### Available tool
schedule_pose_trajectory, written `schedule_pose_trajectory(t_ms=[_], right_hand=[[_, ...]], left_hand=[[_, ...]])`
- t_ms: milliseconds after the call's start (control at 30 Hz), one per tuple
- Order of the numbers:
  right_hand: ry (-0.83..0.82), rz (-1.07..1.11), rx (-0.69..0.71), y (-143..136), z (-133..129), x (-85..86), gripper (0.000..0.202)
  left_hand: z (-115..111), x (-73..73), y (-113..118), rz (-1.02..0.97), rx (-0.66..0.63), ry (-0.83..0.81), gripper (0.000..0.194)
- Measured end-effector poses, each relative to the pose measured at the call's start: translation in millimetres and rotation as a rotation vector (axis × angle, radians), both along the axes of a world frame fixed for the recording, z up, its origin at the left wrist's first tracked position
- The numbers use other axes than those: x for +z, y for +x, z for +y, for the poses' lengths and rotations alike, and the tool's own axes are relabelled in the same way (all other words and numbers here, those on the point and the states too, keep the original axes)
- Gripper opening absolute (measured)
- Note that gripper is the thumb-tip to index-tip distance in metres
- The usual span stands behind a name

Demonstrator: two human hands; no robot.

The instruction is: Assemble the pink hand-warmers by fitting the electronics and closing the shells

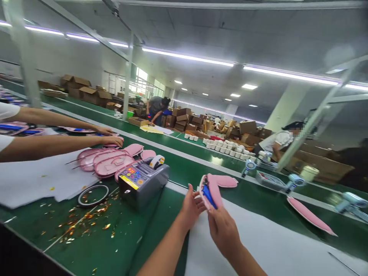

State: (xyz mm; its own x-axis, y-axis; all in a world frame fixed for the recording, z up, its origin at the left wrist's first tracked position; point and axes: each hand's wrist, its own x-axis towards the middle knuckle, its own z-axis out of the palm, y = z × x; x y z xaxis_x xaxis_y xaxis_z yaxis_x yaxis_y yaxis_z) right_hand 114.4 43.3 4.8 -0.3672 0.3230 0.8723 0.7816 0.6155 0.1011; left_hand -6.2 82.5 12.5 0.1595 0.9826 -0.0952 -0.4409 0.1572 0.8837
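Note:
A pink shell piece (215,191) with a blue part inside is held up above the white sheet. My right hand (225,230) is closed on its lower end. At its left edge is my left hand (191,207), fingers apart, palm turned toward the piece; whether the fingertips touch it is unclear. Behind it lies another pink piece (227,181). To the left stands a grey tape dispenser (143,182) with a lit red display, beside a pile of pink shells (110,161).
Another person's hands (110,140) reach over the pink pile from the left. A black-and-white ring (93,195) and scattered scraps lie on the green table (115,245). Right are a pink piece (310,216), pale blue devices (352,203) and a clear tray (270,181).

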Motion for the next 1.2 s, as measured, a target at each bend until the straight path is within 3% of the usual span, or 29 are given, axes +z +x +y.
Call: schedule_pose_trajectory(t_ms=[100,167,300,367,467,533,600,667,833,967,1100,1200], right_hand=[[0.080,-0.058,0.158,-3,-36,1.7,0.029],[0.042,-0.109,0.193,-3,-48,3.3,0.030],[-0.177,-0.073,0.272,2,-57,2.8,0.019],[-0.263,0.160,0.228,4,-57,2.5,0.025],[-0.466,0.684,0.088,5,-51,5.2,0.047],[-0.671,0.916,0.153,6,-45,8.2,0.063],[-0.850,1.004,0.280,10,-42,10.4,0.076],[-0.960,1.034,0.345,16,-40,11.2,0.081],[-1.041,1.222,0.437,25,-45,11.2,0.065],[-1.094,1.376,0.504,22,-47,13.7,0.054],[-1.104,1.379,0.436,18,-49,16.1,0.047],[-1.100,1.311,0.376,17,-48,16.0,0.046]], left_hand=[[-17,9.7,-3,-0.255,-0.376,0.029,0.090],[-25,12.9,-5,-0.356,-0.487,0.036,0.093],[-26,12.4,-10,-0.360,-0.376,0.065,0.081],[-24,11.8,-10,-0.343,-0.332,0.073,0.074],[-26,11.7,-4,-0.286,-0.279,0.165,0.076],[-32,10.6,4,-0.242,-0.285,0.277,0.090],[-38,8.1,10,-0.213,-0.319,0.340,0.100],[-41,5.2,13,-0.196,-0.343,0.319,0.098],[-36,4.8,9,-0.179,-0.354,0.173,0.090],[-32,12.3,4,-0.130,-0.271,0.186,0.082],[-31,18.6,0,-0.106,-0.245,0.216,0.079],[-29,20.3,-4,-0.140,-0.349,0.174,0.071]])
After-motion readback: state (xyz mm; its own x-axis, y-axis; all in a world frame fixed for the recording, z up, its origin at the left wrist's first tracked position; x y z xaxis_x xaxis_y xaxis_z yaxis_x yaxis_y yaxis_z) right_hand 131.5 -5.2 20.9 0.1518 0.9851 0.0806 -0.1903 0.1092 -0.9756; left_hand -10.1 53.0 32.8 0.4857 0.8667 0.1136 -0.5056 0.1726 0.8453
